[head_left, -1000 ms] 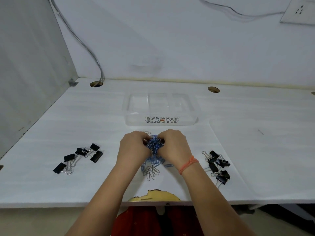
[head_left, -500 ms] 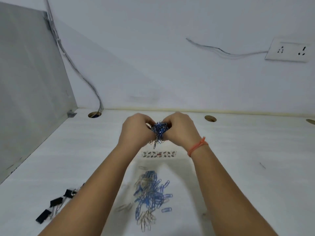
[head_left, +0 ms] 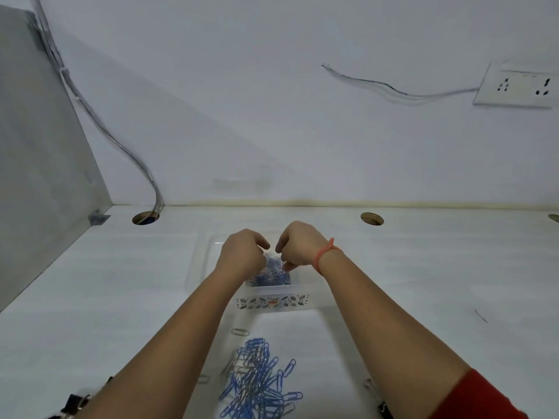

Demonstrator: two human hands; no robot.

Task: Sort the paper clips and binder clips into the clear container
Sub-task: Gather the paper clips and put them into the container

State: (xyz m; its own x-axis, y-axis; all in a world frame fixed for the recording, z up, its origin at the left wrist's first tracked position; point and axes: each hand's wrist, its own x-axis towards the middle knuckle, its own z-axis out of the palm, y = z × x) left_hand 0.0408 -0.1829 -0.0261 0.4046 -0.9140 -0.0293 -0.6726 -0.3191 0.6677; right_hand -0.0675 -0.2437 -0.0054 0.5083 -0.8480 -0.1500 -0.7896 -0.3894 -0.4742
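1. The clear plastic container (head_left: 273, 297) with a leaf-patterned label on its near wall sits on the white worktop (head_left: 423, 267), about midway between the near edge and the back wall.
2. Both hands hover over the container, close together but not touching each other.
3. The left hand (head_left: 242, 252) has its fingers curled downward and loosely spread above a heap of blue paper clips (head_left: 272, 275) that lies inside the container; whether it grips any of them cannot be told, as the view there is blurred.
4. The right hand (head_left: 298, 247) points its fingers down at the same heap, fingertips drawn toward each other; whether they pinch a clip cannot be told.
5. An orange thread band (head_left: 325, 254) circles the right wrist, and a red sleeve (head_left: 481, 397) shows at the lower right.
6. The heap sits in the container's middle section, against the near wall.
7. A larger loose pile of blue and silver paper clips (head_left: 257, 385) lies on the worktop in front of the container, between the two forearms.
8. One silver paper clip (head_left: 240, 332) lies apart, just beyond that pile.
9. Black binder clips (head_left: 74, 402) show at the lower left edge, partly hidden by the left forearm.
10. More binder clips (head_left: 382, 408) peek out by the right forearm at the bottom.
11. A white wall socket (head_left: 517, 86) is mounted at the upper right.
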